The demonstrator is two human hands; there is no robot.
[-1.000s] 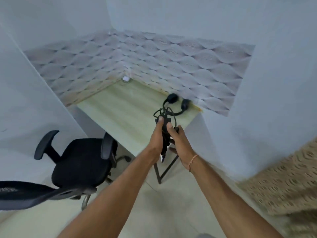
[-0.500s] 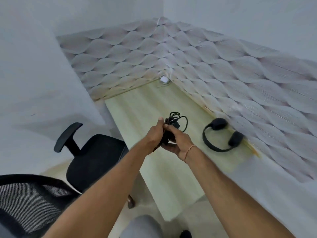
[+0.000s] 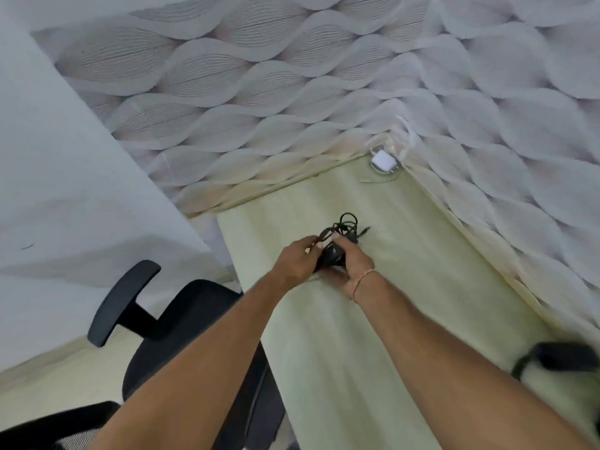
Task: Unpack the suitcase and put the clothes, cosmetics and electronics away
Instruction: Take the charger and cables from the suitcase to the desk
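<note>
A black charger brick with a bundled black cable (image 3: 334,246) was held low over the pale wood-grain desk (image 3: 406,261), about midway across its width and toward the far corner. Its long axis ran from the near left to the far right, with the cable loops and a loose plug end pointing away toward the wall corner. Whether the brick touched the desk surface could not be determined.

The left hand (image 3: 297,263) gripped the near-left end, its fingers (image 3: 313,246) curled over the top of the bundle. The right hand (image 3: 352,264) cupped the brick from the right and beneath, thumb laid across the top, fingers curled under it. Both hands were clenched on the same item.

A small white adapter with a thin cable (image 3: 383,160) lay in the far corner, well apart from the hands. Black over-ear headphones (image 3: 558,357) lay at the near right, close to the wall. Bare desk surface lay between these items. The left desk edge ran just beside a black office chair (image 3: 181,323).
</note>
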